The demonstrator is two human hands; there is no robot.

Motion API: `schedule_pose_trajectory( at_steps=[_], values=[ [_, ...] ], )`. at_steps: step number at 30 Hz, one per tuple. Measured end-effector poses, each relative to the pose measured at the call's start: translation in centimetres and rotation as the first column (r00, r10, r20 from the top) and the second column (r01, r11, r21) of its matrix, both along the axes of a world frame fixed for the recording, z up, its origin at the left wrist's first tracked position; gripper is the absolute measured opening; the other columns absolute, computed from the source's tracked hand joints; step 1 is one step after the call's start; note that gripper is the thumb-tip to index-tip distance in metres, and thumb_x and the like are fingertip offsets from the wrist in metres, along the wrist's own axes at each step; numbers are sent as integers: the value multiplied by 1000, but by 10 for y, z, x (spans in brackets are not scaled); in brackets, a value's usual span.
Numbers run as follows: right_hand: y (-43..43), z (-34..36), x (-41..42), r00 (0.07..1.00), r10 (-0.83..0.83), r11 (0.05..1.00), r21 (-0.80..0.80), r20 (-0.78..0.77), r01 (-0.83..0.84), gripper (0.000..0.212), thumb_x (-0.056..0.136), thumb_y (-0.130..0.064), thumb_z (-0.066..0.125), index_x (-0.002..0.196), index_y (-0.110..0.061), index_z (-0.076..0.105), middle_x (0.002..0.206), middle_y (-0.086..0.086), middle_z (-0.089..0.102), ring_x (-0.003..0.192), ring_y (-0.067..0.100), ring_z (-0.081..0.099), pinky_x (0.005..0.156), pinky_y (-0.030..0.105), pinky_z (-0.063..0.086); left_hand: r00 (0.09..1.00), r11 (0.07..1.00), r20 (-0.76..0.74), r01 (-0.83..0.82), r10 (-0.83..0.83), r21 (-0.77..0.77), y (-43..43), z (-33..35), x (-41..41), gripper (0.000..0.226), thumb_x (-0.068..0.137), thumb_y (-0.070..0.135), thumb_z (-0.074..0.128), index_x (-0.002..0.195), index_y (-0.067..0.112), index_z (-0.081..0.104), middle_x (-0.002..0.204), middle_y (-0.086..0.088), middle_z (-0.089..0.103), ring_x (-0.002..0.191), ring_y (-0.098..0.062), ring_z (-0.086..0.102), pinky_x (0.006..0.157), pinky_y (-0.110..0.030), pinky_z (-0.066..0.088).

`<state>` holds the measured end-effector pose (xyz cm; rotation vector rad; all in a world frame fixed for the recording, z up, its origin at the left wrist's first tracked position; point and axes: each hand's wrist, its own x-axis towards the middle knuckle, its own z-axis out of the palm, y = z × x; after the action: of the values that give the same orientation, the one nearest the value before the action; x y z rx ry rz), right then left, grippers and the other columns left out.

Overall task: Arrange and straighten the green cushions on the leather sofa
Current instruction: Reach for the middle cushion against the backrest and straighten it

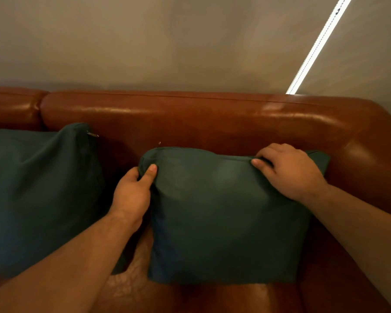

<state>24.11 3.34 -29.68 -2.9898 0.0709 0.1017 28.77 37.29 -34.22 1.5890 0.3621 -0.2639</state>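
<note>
Both hands on right cushion [226, 213], sofa [190, 118] right end

Cushion stands on seat, leaning on backrest beside the armrest. My left hand [131, 195] pinches its upper left corner, thumb on front, other fingers hidden behind. My right hand [289, 170] clamps the top edge near right corner, fingers curled over, thumb on front. Second cushion [38, 190] stands to the left, apart, zip pull [93, 134] at top

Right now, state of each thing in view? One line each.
Right dark green fabric cushion: upright against the backrest, held at both top corners.
Left dark green fabric cushion: leaning on the backrest, untouched, zipper pull showing at its top corner.
Left hand: grip shut on the right cushion's top left corner.
Right hand: grip shut on its top right edge.
Brown leather sofa: glossy backrest, bare between the cushions.
</note>
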Motion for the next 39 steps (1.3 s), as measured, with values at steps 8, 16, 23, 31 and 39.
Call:
schedule_pose_trajectory(
  at_steps=[8,16,23,31,39],
  values=[
    [-42,-4,8,986,-119,989,98,114,108,50,97,-72,39,102,-31,67,101,-8,61,98,18,55,82,40,45,997,996,-27,-68,69,60,-16,2,21,13,107,26,61,116,23,70,116,-3,77,109,-23,73,89,-38,58],
    [-83,-11,-3,997,-57,973,224,47,45,30,105,-45,50,102,-22,70,100,0,65,98,25,60,85,44,48,970,967,199,93,-142,237,-9,16,46,4,102,25,70,99,25,73,104,-5,75,100,-23,71,85,-40,59],
    [-117,-10,-19,997,45,982,182,55,-54,14,104,-17,59,110,-16,73,109,1,66,108,29,61,98,48,49,970,970,216,60,-112,234,-2,7,46,13,102,31,69,95,37,77,94,8,77,88,-8,73,74,-28,55],
    [-106,-30,-12,961,-123,964,261,249,56,19,107,-17,52,111,-9,69,105,3,61,106,31,58,93,44,45,984,986,175,-52,24,156,-13,1,51,11,104,32,67,98,30,76,100,2,79,96,-19,74,78,-39,61],
    [-125,-20,-23,970,-78,972,234,231,23,22,104,-23,54,110,-8,69,107,3,59,104,32,61,94,43,45,977,981,208,6,-48,196,-8,0,56,11,106,32,61,103,35,71,107,1,74,100,-19,70,78,-36,55]
  ],
)
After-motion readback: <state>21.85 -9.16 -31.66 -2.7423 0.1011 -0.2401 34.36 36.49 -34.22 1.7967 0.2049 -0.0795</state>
